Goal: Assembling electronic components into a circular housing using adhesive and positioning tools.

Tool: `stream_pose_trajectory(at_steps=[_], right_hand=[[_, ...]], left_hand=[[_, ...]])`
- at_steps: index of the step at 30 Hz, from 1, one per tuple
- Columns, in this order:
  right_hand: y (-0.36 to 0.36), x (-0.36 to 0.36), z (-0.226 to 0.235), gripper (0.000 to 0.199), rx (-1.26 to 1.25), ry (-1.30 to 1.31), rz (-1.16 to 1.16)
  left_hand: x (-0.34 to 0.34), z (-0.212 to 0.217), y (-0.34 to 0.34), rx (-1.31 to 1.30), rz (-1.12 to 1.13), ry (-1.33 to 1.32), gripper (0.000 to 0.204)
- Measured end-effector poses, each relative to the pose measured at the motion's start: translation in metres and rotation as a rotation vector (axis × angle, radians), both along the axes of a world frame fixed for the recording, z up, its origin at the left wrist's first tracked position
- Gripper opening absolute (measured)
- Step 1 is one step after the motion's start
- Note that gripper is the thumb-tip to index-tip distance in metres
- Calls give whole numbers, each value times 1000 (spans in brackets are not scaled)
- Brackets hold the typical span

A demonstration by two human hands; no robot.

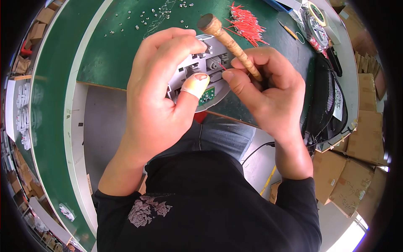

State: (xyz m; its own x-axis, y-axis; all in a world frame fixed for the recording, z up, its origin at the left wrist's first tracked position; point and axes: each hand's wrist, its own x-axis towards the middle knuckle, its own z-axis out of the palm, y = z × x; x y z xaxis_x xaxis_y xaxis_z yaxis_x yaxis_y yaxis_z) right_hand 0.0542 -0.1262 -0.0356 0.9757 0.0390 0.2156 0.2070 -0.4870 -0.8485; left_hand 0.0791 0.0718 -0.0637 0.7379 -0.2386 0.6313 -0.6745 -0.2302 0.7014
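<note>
Wooden handle (236, 49) disappears within right fingers (265, 55).

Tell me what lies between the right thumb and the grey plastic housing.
In the head view, a thin red wire runs from the right hand toward the grey plastic housing; whether it touches is too small to tell.

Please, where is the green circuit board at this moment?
In the head view, the green circuit board is near the centre, low in the grey plastic housing, just below the left thumb tip.
</note>
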Motion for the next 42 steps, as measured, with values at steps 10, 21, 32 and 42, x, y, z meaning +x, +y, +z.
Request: stream_pose_trajectory(at_steps=[10,21,32,42], right_hand=[[1,5,14,23,11,140,24],[17,4,18,27,68,79,37],[12,8,24,39,-332,-178,90],[19,14,32,38,-144,-138,0]], left_hand=[[1,-3,-4,103,15,-223,35],[1,-4,-7,82,8,-182,37],[-1,-2,1,170,95,-77,41],[-4,4,-9,133,26,237,46]])
